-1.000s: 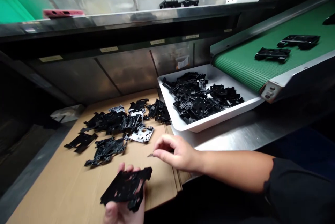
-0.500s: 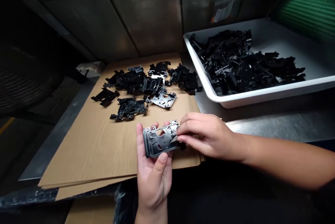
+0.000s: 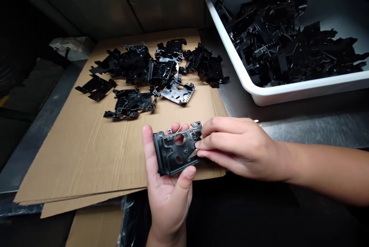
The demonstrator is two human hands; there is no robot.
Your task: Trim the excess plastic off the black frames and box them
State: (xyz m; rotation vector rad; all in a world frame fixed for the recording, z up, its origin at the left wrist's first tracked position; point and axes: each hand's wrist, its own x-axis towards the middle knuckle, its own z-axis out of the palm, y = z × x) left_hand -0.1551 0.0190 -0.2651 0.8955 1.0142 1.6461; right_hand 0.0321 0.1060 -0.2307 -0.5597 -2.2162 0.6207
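Two hands operate together: the left hand [image 3: 165, 201], palm up, supports a black molded plastic part [image 3: 170, 158] from below, thumb on its face, leaving its edge exposed; the right hand [image 3: 242, 147] pinches a small blade [image 3: 192, 156] at that edge. Ahead of the grip, similar parts [image 3: 135, 66] lie on a cardboard sheet [image 3: 72, 162]; more fill a white tray [image 3: 259, 99], ahead and right.

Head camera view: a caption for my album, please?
Left hand holds a black molded part; right hand holds a small blade.

The left hand [image 3: 168, 193] lies palm up; the right hand [image 3: 239, 147] reaches across, fingers pinched.
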